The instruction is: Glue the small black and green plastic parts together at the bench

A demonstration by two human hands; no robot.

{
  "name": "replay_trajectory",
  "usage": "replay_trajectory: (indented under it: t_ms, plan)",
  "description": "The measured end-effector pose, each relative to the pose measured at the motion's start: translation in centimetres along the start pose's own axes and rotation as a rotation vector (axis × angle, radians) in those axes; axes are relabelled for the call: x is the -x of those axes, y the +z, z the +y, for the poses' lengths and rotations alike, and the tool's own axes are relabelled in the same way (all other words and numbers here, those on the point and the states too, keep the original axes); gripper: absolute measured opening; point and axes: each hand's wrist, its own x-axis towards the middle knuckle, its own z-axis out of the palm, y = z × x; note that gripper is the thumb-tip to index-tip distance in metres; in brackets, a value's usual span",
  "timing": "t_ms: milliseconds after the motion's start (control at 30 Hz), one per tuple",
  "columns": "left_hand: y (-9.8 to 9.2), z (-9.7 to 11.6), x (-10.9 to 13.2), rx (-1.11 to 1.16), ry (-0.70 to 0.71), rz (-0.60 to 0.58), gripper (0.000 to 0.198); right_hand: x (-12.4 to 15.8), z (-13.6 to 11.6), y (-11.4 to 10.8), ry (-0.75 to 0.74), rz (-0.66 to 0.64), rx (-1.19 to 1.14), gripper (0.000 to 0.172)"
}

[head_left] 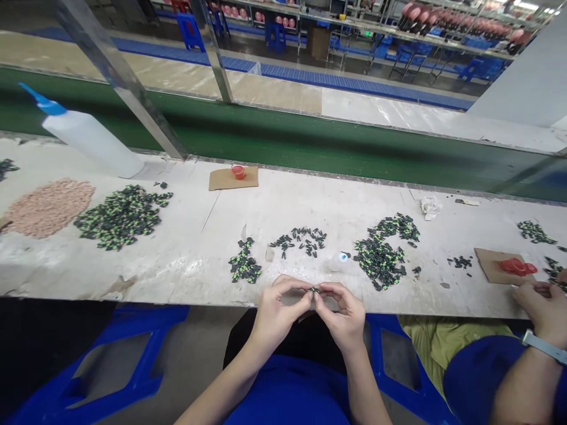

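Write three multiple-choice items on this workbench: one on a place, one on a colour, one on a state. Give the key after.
1. Where is the squeeze bottle?
A. far left of the bench
B. far right
C. on the floor

2. What colour is the small cup on the cardboard?
A. blue
B. red
C. white

3. What are the left hand and right hand doing?
A. resting flat
B. pinching one small part together
C. lifting the bottle

Key: A, it lies tilted at the left end; B, the cup is red; B, fingertips of both meet on the part.

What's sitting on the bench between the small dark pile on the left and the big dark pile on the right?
In the head view, between the small pile and the big pile lie scattered dark pieces and a small white bottle.
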Motion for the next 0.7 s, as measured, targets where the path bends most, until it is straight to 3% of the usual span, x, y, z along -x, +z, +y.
replay_trajectory:
  t_ms: [300,433,533,600,700]
  plan:
    - [0.8,-1.0,0.0,-0.078,0.108,0.038,0.007,0.3,0.9,0.1,0.035,0.025,0.025,0.017]
    - [1.7,-1.5,-0.2,-0.067,0.094,-0.087,0.010,0.9,1.5,-1.3,0.003,0.040,0.159,0.020]
    - [0.9,-1.6,-0.9,-0.150,0.102,-0.155,0.026,1.0,2.2,-3.2,0.003,0.118,0.277,0.014]
    - [-0.7,-1.7,-1.6,-0.297,0.143,-0.070,0.029,0.4,2.7,-4.6,-0.016,0.235,0.378,0.011]
    - [-4.3,-2.2,-2.6,-0.582,0.201,0.173,0.018,-1.0,3.1,-6.1,-0.085,0.367,0.528,0.012]
